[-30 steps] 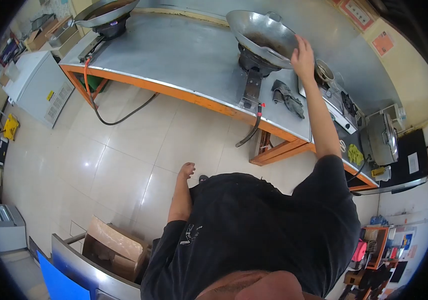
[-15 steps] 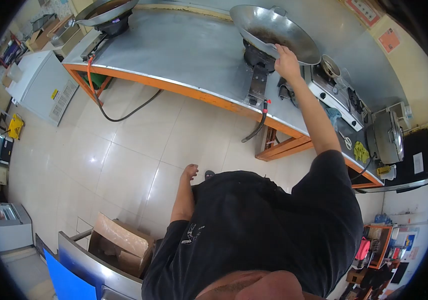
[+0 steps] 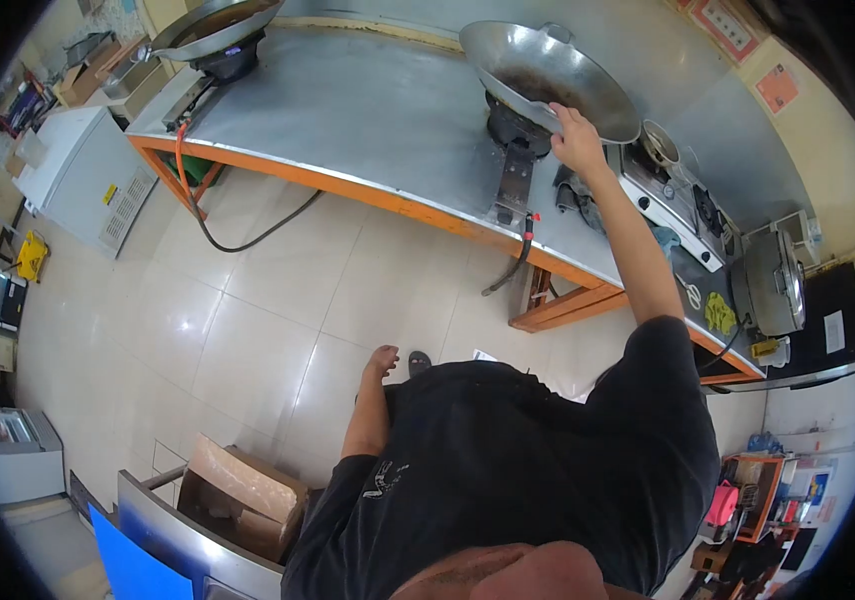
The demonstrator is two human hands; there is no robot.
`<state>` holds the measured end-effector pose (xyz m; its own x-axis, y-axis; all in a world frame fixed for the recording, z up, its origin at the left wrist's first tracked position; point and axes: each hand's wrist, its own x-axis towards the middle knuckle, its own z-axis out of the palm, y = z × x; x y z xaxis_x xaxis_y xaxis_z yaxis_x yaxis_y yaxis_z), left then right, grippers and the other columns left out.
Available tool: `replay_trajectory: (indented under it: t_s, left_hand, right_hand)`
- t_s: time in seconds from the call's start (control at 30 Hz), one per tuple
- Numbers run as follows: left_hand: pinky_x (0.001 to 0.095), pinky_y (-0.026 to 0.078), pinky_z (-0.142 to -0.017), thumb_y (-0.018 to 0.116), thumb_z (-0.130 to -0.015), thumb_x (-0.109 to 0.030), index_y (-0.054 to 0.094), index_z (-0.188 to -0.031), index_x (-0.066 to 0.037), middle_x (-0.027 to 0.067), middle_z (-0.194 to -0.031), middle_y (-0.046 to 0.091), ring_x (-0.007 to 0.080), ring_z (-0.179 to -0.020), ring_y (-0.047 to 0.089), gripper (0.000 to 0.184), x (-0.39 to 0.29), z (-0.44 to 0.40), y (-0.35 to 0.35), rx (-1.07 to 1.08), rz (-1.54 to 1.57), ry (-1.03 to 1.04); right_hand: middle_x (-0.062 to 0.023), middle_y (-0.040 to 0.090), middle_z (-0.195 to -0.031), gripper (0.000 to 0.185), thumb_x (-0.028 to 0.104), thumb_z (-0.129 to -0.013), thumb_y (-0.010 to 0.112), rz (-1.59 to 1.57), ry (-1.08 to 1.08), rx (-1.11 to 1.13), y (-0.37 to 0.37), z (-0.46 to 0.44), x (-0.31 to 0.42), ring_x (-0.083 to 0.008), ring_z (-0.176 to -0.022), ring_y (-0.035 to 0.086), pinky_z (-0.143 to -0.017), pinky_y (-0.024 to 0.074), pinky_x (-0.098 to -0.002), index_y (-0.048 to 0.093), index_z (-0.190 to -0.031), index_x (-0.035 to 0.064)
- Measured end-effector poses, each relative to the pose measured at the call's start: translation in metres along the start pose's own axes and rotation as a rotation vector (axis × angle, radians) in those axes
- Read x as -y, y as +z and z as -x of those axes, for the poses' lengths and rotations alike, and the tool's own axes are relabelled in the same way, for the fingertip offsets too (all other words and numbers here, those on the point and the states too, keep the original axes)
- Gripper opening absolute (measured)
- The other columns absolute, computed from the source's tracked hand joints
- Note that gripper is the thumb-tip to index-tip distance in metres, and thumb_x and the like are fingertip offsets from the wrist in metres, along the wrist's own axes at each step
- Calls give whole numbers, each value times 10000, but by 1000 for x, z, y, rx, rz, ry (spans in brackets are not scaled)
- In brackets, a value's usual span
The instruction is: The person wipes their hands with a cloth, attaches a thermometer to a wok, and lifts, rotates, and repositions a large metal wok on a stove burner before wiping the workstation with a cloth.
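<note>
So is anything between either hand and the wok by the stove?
Nothing visible blocks your right hand, whose fingers appear to touch the near rim of the wok. Your left hand hangs by your side, with the front edge of the table between it and the wok.

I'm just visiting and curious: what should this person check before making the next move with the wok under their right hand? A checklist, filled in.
1. Right hand at the wok's near rim: ok.
2. Firm grip: cannot tell, the hand hides the contact.
3. Wok on its burner: ok.
4. Flame out: cannot tell, the wok covers it.
5. Left hand free to help: ok, it looks empty.
6. Cloth well away from burner: not ok, I'd say; it lies close beside.
</note>
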<state>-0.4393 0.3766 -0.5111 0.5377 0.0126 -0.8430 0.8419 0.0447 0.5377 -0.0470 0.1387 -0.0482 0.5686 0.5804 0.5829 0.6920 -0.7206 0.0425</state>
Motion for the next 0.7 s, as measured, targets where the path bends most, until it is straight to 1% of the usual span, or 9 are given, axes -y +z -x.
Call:
replay_trajectory:
  t_s: [0.13, 0.23, 0.33, 0.43, 0.53, 0.57, 0.63, 0.67, 0.7]
  left_hand:
    - [497, 407, -883, 474, -891, -391, 430, -1324, -150, 111, -1245, 549, 296, -1094, 535, 498, 2, 9, -4, -18, 8, -29]
    - [503, 398, -902, 469, -892, -382, 435, -1325, -136, 118, -1261, 539, 305, -1110, 528, 499, 1, 20, -4, -18, 20, -69]
    - [490, 416, -889, 474, -894, -370, 442, -1321, -125, 120, -1267, 532, 298, -1088, 531, 493, 10, 26, -3, -12, 32, -48]
    - [473, 440, -866, 475, -898, -352, 455, -1306, -120, 123, -1244, 541, 281, -1061, 541, 470, 26, 28, -6, -23, 87, -45]
    - [457, 459, -823, 477, -900, -331, 466, -1289, -114, 129, -1193, 565, 267, -1024, 550, 446, 53, 32, -18, -14, 207, -51]
    - [435, 454, -730, 492, -891, -311, 489, -1257, -114, 104, -1110, 581, 240, -890, 540, 416, 64, 36, -24, -31, 237, -69]
    - [393, 443, -544, 521, -872, -270, 535, -1193, -112, 52, -945, 612, 186, -624, 521, 359, 69, 47, -38, -67, 289, -100]
    - [411, 441, -640, 507, -880, -290, 517, -1219, -117, 69, -1013, 606, 207, -745, 532, 380, 73, 54, -45, -67, 243, -123]
    - [430, 439, -735, 493, -889, -310, 500, -1244, -123, 86, -1081, 600, 228, -865, 544, 401, 70, 74, -51, -66, 194, -146]
  right_hand:
    - [-194, 614, -1021, 311, 246, -839, 598, -47, 61, -29, 28, -16, -22, -372, -957, 584, -793, 464, -437, 542, -1093, 75]
    - [-210, 632, -903, 323, 332, -879, 562, -44, 147, 19, 42, -28, -32, -396, -871, 601, -744, 464, -467, 543, -1034, 49]
    - [-228, 628, -821, 353, 372, -893, 534, -18, 175, 68, 38, -26, -31, -411, -814, 602, -715, 457, -490, 551, -956, 26]
    - [-232, 623, -809, 364, 381, -895, 528, -15, 117, 16, 35, -24, -29, -417, -806, 599, -706, 453, -492, 558, -901, 19]
    - [-217, 622, -774, 378, 394, -900, 514, 41, 208, 69, 33, -27, -22, -414, -786, 599, -695, 454, -483, 560, -844, 23]
    - [-195, 656, -790, 460, 467, -863, 505, 69, 290, 83, 34, -29, -19, -394, -761, 625, -729, 476, -486, 677, -918, 44]
    - [-192, 654, -769, 488, 507, -849, 499, 156, 405, 35, 31, -34, -2, -389, -745, 627, -710, 484, -469, 696, -834, 60]
    - [-191, 653, -759, 506, 527, -842, 497, 200, 465, 12, 31, -34, 4, -387, -737, 628, -700, 487, -461, 705, -791, 69]
    - [-192, 647, -729, 518, 538, -838, 494, 193, 469, -20, 33, -35, 5, -390, -715, 629, -685, 492, -465, 703, -758, 71]
